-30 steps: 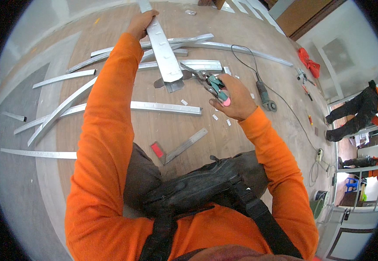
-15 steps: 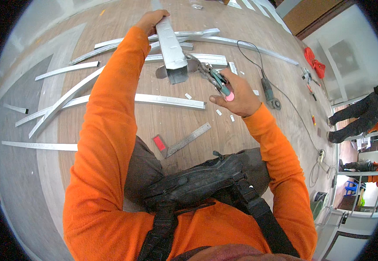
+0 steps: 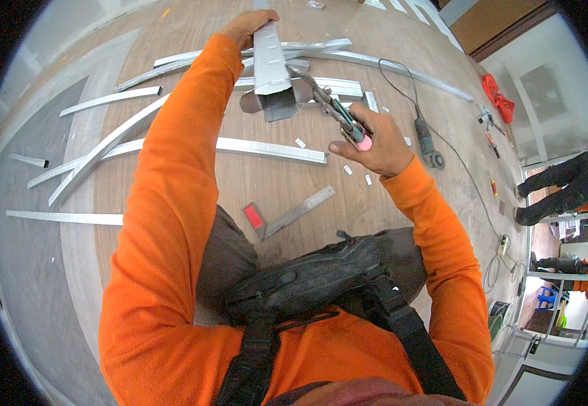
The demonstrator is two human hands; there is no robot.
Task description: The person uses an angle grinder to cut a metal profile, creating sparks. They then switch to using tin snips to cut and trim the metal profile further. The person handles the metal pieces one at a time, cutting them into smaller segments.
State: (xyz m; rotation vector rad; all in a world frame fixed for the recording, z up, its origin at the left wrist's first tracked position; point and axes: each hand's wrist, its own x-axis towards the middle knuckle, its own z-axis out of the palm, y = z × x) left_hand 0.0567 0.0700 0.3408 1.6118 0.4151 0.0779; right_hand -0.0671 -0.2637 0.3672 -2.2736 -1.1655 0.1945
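My left hand [image 3: 245, 27] grips the far part of a short galvanised metal channel [image 3: 270, 71], held up above the wooden floor with its open cut end facing me. My right hand [image 3: 374, 142] is closed around the grey and pink handles of tin snips [image 3: 333, 108]. The snips' jaws bite into the right side wall of the channel near its cut end. Both arms wear orange sleeves.
Several long metal channels [image 3: 270, 149] and curved strips [image 3: 97, 152] lie across the floor. A steel square with a red handle [image 3: 287, 215] rests near my knees. An angle grinder [image 3: 426, 143] with its cable lies to the right. Another person [image 3: 564, 183] kneels at the far right.
The channel has swung more upright and toward me in my left hand. My right hand brought the snips up to its right wall.
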